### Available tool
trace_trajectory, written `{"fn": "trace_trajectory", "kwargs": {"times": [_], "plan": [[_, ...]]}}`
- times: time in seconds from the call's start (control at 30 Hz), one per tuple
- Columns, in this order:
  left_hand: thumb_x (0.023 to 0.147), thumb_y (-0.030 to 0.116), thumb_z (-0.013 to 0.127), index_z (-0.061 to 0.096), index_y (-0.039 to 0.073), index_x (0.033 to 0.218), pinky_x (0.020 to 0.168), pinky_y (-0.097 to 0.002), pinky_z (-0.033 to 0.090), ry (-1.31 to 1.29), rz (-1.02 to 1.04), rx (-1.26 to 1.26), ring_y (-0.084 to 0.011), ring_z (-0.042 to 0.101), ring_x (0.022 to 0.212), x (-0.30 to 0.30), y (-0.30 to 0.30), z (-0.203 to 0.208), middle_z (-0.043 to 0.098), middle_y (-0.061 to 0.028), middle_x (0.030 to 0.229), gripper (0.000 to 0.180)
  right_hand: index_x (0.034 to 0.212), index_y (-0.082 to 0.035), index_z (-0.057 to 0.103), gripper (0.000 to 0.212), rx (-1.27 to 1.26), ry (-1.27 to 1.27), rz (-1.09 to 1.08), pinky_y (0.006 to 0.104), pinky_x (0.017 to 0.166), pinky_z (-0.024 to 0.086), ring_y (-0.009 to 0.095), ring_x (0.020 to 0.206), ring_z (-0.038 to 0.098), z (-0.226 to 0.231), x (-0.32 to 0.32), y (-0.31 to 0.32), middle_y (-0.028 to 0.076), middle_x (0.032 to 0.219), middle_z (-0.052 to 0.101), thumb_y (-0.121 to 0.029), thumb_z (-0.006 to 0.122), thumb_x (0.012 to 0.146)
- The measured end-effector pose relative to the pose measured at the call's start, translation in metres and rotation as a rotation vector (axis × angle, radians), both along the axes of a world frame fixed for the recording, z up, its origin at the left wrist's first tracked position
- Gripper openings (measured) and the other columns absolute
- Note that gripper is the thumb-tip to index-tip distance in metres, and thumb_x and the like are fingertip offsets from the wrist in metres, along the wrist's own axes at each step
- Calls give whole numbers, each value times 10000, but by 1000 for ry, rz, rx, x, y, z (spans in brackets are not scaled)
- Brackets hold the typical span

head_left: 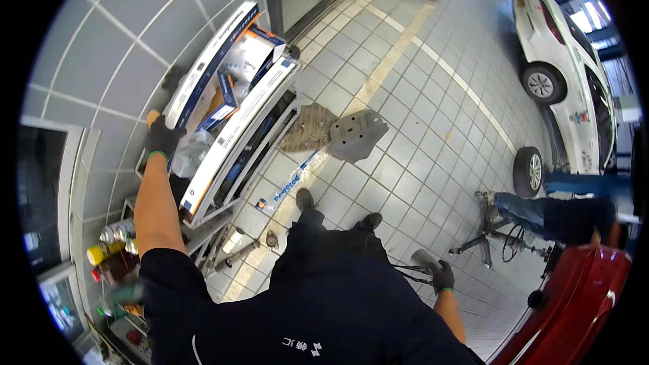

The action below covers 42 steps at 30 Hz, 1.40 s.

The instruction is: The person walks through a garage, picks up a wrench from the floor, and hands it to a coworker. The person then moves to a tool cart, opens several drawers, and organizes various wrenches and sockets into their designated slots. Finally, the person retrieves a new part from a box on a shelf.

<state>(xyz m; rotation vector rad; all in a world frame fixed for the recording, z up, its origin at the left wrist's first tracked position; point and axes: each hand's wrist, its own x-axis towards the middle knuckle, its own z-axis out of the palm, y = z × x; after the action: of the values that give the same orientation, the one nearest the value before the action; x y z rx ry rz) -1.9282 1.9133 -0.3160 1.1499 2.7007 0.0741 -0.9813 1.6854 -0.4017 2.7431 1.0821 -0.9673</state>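
Right-hand item: a grey, tapered piece (424, 260), lower right of centre, matte and broad at its upper-left end. Thin black cords (410, 270) trail leftward beside it; where cords and piece meet is too small to read, so whether they are joined is uncertain.

Left-side items: two long white boxes with dark blue and orange trim, on a metal cart, upper left of the frame. The outer box (211, 66) lies nearer the wall; the inner box (236, 133) runs parallel along the cart's near side. Between them: a smaller carton (251, 54) and crumpled clear plastic (194, 152).

Pose, hands: both in dark gloves with green cuffs. Left arm reaches up the left of the frame, forearm bare; left hand (164, 136) at the lower end of the outer box, fingers partly hidden; cannot tell whether it grips. Right arm is held out low; right hand (443, 276) is closed around the grey piece, lower right.

Floor, centre: a dark perforated plate (358, 136) overlapping a brownish ribbed plate (306, 128); printed clear sleeve (289, 186) below them. Right edge: white car (568, 88), loose wheel (529, 172) beside it.
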Motion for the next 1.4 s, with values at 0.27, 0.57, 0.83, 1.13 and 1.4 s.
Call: {"fn": "trace_trajectory", "kwargs": {"times": [0.27, 0.57, 0.83, 1.13, 1.4], "plan": [[778, 487, 878, 546, 16, 1492, 1124, -444, 486, -357, -189, 35, -397, 628, 1314, 132, -85, 60, 638, -263, 1417, 918, 1463, -27, 604, 777, 2, 115, 60, 383, 511, 555, 245, 646, 696, -36, 17, 120, 166, 1093, 742, -477, 843, 876], [687, 457, 902, 644, 34, 1346, 1120, -468, 488, -507, 115, -101, -409, 620, 1292, 318, -247, -105, 663, -249, 1351, 825, 1430, -19, 625, 706, 97, 64, 700, 408, 942, 573, 337, 1141, 715, -87, 98, 340, 248, 1250, 740, -488, 768, 923], [715, 496, 915, 542, 96, 1436, 1054, -512, 537, -437, 666, -247, -438, 638, 1265, 475, -377, -155, 645, -269, 1382, 904, 1494, -51, 564, 688, 46, 228, 521, 338, 576, 574, 213, 840, 698, -31, 117, 428, 147, 1191, 704, -408, 781, 947], [943, 653, 680, 508, 10, 1566, 1225, -440, 403, -930, 802, -123, -401, 501, 1485, 569, -436, -245, 537, -271, 1576, 912, 1474, -39, 599, 734, -108, 118, 762, 371, 644, 601, 251, 943, 739, -30, 112, 434, 178, 1180, 736, -447, 797, 897], [958, 638, 664, 550, 0, 1531, 1224, -431, 416, -790, 633, -156, -364, 528, 1469, 580, -387, -238, 567, -241, 1559, 864, 1471, -27, 598, 657, -10, 148, 934, 415, 945, 595, 332, 1111, 740, -15, 54, 463, 235, 1297, 726, -407, 735, 953]]}}
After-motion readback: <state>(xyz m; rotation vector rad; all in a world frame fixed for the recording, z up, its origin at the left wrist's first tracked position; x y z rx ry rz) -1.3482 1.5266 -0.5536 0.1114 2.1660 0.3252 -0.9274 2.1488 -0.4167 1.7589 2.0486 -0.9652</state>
